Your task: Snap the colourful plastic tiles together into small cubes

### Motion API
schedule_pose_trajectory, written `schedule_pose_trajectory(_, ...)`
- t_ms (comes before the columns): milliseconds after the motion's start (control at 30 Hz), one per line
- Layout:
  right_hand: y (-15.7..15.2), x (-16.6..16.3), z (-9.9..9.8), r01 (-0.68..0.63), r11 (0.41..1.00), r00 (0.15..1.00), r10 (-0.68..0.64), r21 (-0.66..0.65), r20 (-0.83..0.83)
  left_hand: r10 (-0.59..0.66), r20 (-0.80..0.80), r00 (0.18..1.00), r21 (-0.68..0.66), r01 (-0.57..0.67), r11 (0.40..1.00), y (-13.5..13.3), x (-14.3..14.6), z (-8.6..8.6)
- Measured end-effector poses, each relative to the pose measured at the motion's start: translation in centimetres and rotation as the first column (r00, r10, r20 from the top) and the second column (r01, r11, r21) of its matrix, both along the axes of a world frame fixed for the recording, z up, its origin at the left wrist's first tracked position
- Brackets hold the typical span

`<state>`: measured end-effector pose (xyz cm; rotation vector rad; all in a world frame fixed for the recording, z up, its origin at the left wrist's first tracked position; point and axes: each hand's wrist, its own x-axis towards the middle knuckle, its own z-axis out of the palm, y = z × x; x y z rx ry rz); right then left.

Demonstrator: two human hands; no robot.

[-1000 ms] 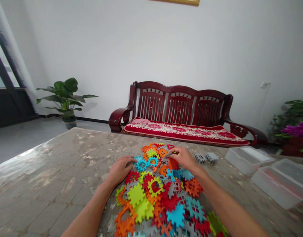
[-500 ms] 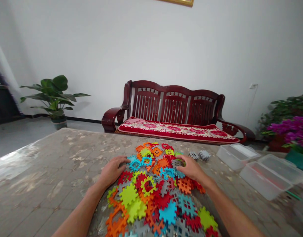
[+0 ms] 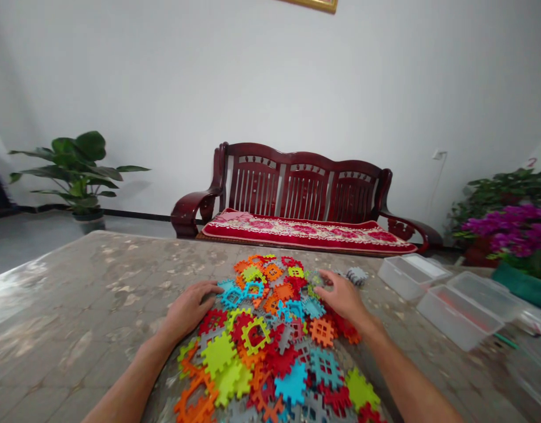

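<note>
A long pile of toothed plastic building tiles in orange, red, lime green, blue and grey spreads along the table in front of me. My left hand (image 3: 191, 304) lies along the pile's left side, fingers stretched out, the tips touching a blue tile (image 3: 226, 286). On the opposite side, my right hand (image 3: 344, 296) has its thumb and fingers apart beside a blurred grey tile (image 3: 314, 278). A blue-grey tile (image 3: 313, 306) and an orange window tile (image 3: 322, 332) lie near that thumb. Neither hand lifts anything that I can see.
Joined grey tiles (image 3: 357, 275) stand beyond my right hand. Clear plastic boxes (image 3: 457, 317) sit at the table's right, one with something red inside. A wooden bench (image 3: 303, 182) is behind the patterned tabletop (image 3: 107, 294). Purple flowers (image 3: 512, 229) stand far right, a potted plant (image 3: 83, 170) left.
The view has turned slightly right, so the scene sits further left. My right hand has shifted a little outward, and its thumb and fingers are wider apart. The left hand stays beside the pile.
</note>
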<state>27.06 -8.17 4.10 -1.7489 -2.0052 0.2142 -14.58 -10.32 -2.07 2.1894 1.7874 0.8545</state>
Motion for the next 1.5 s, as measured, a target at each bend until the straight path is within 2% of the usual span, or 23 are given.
schedule_pose_trajectory(100,1.1,2.3,0.3,0.248,0.968,0.968,-0.250,0.047,0.030,0.003,0.007,1.000,0.003,-0.003,1.000,0.0,0.0,0.0)
schedule_pose_trajectory(200,2.0,4.3,0.3,0.395,0.917,0.906,-0.398,0.052,0.143,0.009,0.004,1.000,-0.006,-0.009,1.000,-0.1,0.0,0.0)
schedule_pose_trajectory(333,2.5,5.2,-0.2,0.436,0.895,0.871,-0.447,0.100,0.205,0.019,0.012,1.000,0.001,-0.019,1.000,-0.1,0.1,0.0)
schedule_pose_trajectory(600,2.7,4.7,-0.4,0.406,0.908,0.869,-0.418,0.101,0.263,0.021,-0.002,1.000,-0.010,-0.021,1.000,0.0,0.1,0.0)
schedule_pose_trajectory(767,2.3,5.0,-0.5,0.377,0.924,0.897,-0.381,0.061,0.224,0.030,0.008,1.000,-0.005,-0.030,1.000,-0.1,0.1,0.0)
schedule_pose_trajectory(900,2.5,6.3,-0.4,0.349,0.931,0.904,-0.365,0.109,0.222,0.033,-0.004,0.999,-0.012,-0.033,0.999,-0.2,0.2,0.2)
schedule_pose_trajectory(967,2.8,7.2,-0.1,0.262,0.958,0.930,-0.283,0.118,0.232,0.037,-0.007,0.999,-0.021,-0.037,0.999,-0.2,0.2,0.3)
schedule_pose_trajectory(1033,3.4,8.0,0.2,0.117,0.989,0.951,-0.138,0.092,0.276,0.033,-0.007,0.999,-0.026,-0.033,0.999,-0.2,0.2,0.3)
schedule_pose_trajectory(1133,4.5,8.6,0.6,-0.042,0.999,0.934,0.041,-0.007,0.355,0.025,-0.007,1.000,-0.020,-0.025,0.999,-0.1,0.2,0.3)
schedule_pose_trajectory(1300,6.6,8.3,0.8,-0.106,0.980,0.907,0.165,-0.169,0.387,0.016,-0.013,1.000,-0.012,-0.016,1.000,-0.1,0.1,0.1)
schedule_pose_trajectory(1500,8.2,8.0,0.8,-0.144,0.966,0.895,0.219,-0.214,0.387,0.011,-0.021,1.000,-0.016,-0.012,1.000,0.0,0.0,0.0)
